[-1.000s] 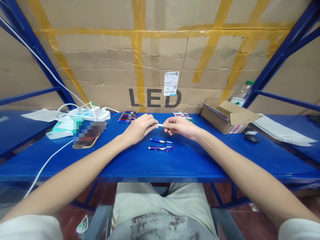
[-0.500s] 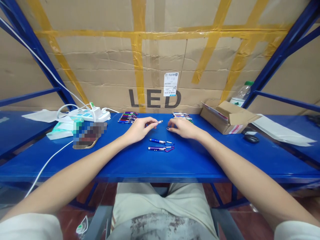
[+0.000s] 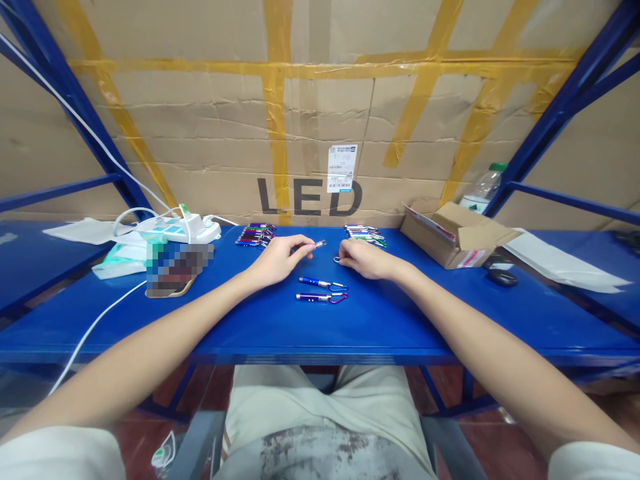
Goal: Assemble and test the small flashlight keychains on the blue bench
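Observation:
My left hand (image 3: pixel 279 257) pinches a small silver keychain flashlight (image 3: pixel 317 245) just above the blue table (image 3: pixel 280 323). My right hand (image 3: pixel 364 257) is curled, its fingertips closed on a small metal ring or clip (image 3: pixel 339 259) at the table surface. Just in front of both hands lie a blue flashlight (image 3: pixel 315 283) and a purple flashlight (image 3: pixel 320 297) with clips. Behind my left hand is a pile of coloured flashlights (image 3: pixel 255 234); behind my right hand is a second pile (image 3: pixel 365 233).
An open cardboard box (image 3: pixel 457 235) stands at the right, with a water bottle (image 3: pixel 484 188) behind it and a black mouse (image 3: pixel 503 277) beside it. A white power strip (image 3: pixel 180 229), cables and a tissue pack (image 3: pixel 123 260) lie at the left. Taped cardboard forms the back wall.
One second ago both hands held the silver flashlight together. They have since separated: the left keeps the flashlight, the right dropped to the table and closed on a small ring.

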The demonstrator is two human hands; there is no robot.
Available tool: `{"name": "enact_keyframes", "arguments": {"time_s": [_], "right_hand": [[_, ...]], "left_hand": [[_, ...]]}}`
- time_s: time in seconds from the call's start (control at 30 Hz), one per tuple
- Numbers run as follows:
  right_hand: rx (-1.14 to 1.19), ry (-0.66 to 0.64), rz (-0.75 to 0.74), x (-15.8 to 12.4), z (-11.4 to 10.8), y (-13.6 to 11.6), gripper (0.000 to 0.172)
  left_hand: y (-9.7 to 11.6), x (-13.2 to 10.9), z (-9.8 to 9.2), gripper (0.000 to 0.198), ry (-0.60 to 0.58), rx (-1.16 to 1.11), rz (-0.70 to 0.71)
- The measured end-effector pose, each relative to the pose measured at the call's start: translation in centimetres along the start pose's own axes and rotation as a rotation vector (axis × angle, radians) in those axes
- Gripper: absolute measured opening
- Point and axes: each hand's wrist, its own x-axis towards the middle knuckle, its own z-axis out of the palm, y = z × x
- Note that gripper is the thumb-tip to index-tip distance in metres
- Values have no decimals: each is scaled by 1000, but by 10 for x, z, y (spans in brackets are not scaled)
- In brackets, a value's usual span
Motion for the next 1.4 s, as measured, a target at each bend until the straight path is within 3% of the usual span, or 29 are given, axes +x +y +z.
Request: {"name": "enact_keyframes", "arguments": {"time_s": [0.3, 0.63, 0.87, 1.4], "right_hand": [[-65, -67, -44, -6, -6, -3, 11], [126, 0, -36, -9, -7, 2, 9], [145, -57, 31, -6, -13, -10, 4], [353, -65, -43, -8, -18, -18, 28]], "left_hand": [[1, 0, 0, 40, 6, 9, 5], [2, 1, -2, 38, -10, 30, 30], [5, 1, -2, 38, 7, 16, 27], [5, 1, -2, 37, 18, 21, 34]]}}
